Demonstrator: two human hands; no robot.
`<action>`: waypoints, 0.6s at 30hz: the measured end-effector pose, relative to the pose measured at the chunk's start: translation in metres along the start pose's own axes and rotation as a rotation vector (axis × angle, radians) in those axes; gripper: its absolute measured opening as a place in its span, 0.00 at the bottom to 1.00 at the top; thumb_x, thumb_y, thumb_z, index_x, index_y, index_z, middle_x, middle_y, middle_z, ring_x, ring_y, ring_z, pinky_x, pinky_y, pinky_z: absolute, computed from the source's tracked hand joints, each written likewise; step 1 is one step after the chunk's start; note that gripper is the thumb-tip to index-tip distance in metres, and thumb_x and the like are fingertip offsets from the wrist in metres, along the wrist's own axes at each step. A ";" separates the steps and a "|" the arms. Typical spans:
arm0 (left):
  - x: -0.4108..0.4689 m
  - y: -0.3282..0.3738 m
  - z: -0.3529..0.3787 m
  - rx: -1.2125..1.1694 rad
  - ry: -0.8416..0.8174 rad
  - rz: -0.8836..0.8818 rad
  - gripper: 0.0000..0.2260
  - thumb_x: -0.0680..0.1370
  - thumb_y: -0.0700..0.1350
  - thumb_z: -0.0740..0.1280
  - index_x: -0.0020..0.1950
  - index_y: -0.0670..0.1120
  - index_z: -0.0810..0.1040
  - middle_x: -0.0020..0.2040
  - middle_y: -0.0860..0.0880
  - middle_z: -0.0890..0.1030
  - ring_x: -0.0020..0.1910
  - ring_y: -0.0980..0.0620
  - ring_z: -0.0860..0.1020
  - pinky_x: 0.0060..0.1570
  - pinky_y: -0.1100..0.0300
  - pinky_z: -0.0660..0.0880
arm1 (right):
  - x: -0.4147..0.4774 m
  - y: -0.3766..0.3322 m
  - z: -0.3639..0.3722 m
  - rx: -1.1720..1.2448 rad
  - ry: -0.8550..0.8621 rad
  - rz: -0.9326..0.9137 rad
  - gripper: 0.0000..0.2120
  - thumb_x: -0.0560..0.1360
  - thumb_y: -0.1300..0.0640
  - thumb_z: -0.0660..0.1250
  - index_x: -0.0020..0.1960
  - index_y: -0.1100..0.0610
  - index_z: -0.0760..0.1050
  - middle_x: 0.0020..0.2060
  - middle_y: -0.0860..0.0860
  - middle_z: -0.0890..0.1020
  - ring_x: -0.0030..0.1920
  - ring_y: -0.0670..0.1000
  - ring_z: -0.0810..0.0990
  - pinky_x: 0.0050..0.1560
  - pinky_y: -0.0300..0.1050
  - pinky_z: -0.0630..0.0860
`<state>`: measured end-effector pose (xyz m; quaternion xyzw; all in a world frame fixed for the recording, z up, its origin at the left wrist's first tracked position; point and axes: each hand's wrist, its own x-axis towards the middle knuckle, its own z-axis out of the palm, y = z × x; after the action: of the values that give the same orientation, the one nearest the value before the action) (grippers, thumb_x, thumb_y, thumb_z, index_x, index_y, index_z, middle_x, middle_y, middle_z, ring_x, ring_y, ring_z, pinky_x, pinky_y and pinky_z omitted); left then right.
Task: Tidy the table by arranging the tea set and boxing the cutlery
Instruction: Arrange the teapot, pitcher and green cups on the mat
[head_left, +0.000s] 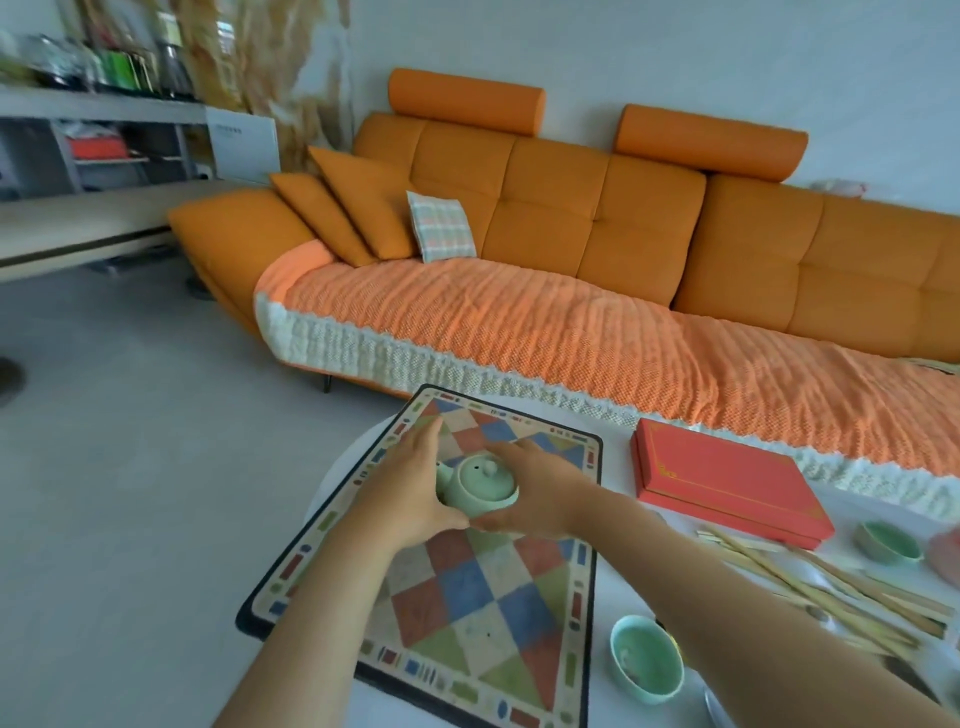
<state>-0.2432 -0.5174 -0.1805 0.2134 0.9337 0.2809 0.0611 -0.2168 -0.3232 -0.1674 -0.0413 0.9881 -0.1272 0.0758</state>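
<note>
A pale green teapot (477, 486) with its lid on sits over the far part of a checkered placemat (467, 587). My left hand (410, 483) cups its left side and my right hand (535, 488) cups its right side, fingers curved round the body. A green tea cup (645, 659) stands on the white table (623, 582) right of the mat. Another green cup (885, 542) is farther right. A closed red box (727, 480) lies beyond. Several wooden chopsticks (810, 587) lie loose in front of the box.
An orange sofa (597, 234) with a knitted cover runs behind the table. Grey floor (130, 441) lies to the left. A shelf unit (93, 130) stands at the far left. A pinkish object (948, 561) shows at the right edge.
</note>
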 end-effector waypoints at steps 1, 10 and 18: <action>0.000 -0.002 0.001 -0.010 0.004 -0.034 0.56 0.66 0.59 0.78 0.80 0.50 0.43 0.81 0.50 0.49 0.79 0.48 0.51 0.74 0.46 0.59 | -0.002 0.001 0.001 -0.029 0.013 -0.012 0.46 0.62 0.30 0.69 0.74 0.42 0.57 0.67 0.49 0.68 0.63 0.55 0.74 0.62 0.58 0.73; 0.002 -0.019 0.004 0.206 -0.143 -0.149 0.49 0.68 0.66 0.72 0.79 0.46 0.54 0.79 0.47 0.55 0.78 0.46 0.52 0.74 0.49 0.59 | 0.015 0.003 0.001 -0.053 0.052 0.030 0.40 0.69 0.34 0.69 0.75 0.46 0.59 0.66 0.48 0.68 0.62 0.54 0.74 0.59 0.54 0.74; 0.008 -0.021 0.003 0.236 -0.167 -0.120 0.42 0.67 0.66 0.72 0.76 0.53 0.61 0.74 0.50 0.60 0.75 0.47 0.56 0.70 0.49 0.62 | 0.077 -0.009 -0.004 -0.030 0.081 0.092 0.39 0.71 0.37 0.69 0.75 0.51 0.60 0.65 0.51 0.69 0.55 0.56 0.77 0.54 0.55 0.77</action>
<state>-0.2572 -0.5288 -0.1943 0.1856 0.9630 0.1462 0.1295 -0.2930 -0.3388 -0.1721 0.0082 0.9930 -0.1102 0.0411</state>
